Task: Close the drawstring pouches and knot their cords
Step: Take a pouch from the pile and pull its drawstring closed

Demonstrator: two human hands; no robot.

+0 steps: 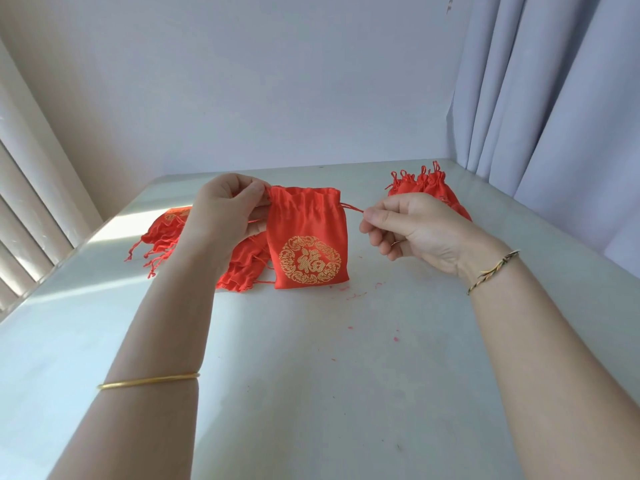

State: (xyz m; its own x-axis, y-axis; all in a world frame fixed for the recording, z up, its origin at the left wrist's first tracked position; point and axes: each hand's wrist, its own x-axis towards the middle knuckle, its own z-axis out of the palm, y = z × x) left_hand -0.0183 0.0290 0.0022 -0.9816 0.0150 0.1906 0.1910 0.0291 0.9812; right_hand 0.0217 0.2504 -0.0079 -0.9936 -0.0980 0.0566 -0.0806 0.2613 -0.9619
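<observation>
A red drawstring pouch (306,237) with a round gold emblem hangs above the white table (329,375), held between my hands. My left hand (225,209) pinches the pouch's top left corner, where its left cord comes out. My right hand (408,226) pinches the red cord (351,206) that comes out of the pouch's right side and holds it taut. The pouch mouth is partly gathered. A heap of loose red pouches (166,233) with trailing cords lies on the table behind my left hand. A second heap of red pouches (426,188) with gathered tops lies at the back right.
A grey curtain (554,98) hangs at the right, close to the table's right edge. A pale wall stands behind the table, and window slats (27,220) run along the left. Small red thread scraps (349,296) dot the table.
</observation>
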